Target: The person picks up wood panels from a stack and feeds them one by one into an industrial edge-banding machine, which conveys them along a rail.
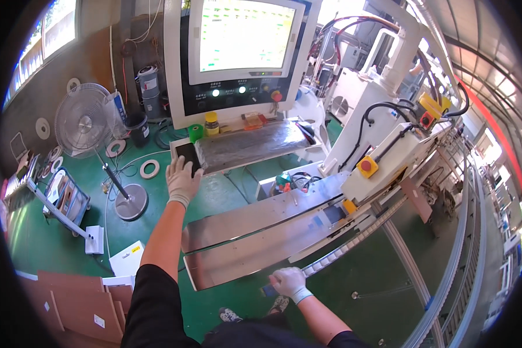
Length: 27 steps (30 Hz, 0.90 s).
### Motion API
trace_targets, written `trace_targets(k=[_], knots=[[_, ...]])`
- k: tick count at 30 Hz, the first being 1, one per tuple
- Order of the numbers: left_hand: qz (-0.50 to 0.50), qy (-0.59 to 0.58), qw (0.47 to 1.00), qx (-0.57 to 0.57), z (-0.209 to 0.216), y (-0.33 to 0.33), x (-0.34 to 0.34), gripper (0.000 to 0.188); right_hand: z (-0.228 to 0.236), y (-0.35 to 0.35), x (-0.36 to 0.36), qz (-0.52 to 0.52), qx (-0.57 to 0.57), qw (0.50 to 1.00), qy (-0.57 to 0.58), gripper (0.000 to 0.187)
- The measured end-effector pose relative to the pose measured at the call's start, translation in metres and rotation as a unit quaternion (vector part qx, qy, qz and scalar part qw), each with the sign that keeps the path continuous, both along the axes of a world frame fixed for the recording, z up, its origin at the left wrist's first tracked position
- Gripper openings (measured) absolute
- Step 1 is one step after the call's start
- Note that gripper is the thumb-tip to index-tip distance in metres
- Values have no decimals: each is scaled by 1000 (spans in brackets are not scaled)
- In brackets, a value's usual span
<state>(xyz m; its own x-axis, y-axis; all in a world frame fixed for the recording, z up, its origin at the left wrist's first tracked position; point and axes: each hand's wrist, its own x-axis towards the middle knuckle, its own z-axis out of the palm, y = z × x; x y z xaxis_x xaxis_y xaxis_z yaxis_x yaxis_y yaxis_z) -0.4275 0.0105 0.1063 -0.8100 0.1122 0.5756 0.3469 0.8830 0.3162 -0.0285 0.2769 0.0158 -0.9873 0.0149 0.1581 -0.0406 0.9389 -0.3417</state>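
Observation:
My left hand [181, 178], in a white glove, reaches up to a dark flat phone-like device [188, 155] lying at the left end of the machine's keyboard shelf [249, 145], and its fingers rest on the device's edge. My right hand [287, 282], also gloved, is closed around a small blue object [268, 290] at the near edge of the long steel infeed plate [255, 232]. Above the shelf sit the control panel with lit buttons [238, 93] and a bright monitor [243, 35].
A standing fan [87, 124] and tape rolls [149, 169] are on the green floor to the left. Flat cardboard sheets [75, 298] lie at lower left. A roller conveyor [464, 255] curves along the right. Red emergency buttons [366, 166] sit on the white machine housing.

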Motion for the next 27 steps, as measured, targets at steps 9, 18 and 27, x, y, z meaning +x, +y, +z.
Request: trace_targets(k=[9, 18, 27], knots=[[23, -1, 998, -54, -27, -173, 70, 68, -18, 7, 1, 19, -12, 997, 77, 16], [625, -303, 719, 29, -108, -459, 364, 65, -12, 0, 1, 28, 13, 998, 49, 17], [596, -75, 796, 79, -156, -416, 476, 54, -27, -2, 0, 37, -7, 999, 17, 22]])
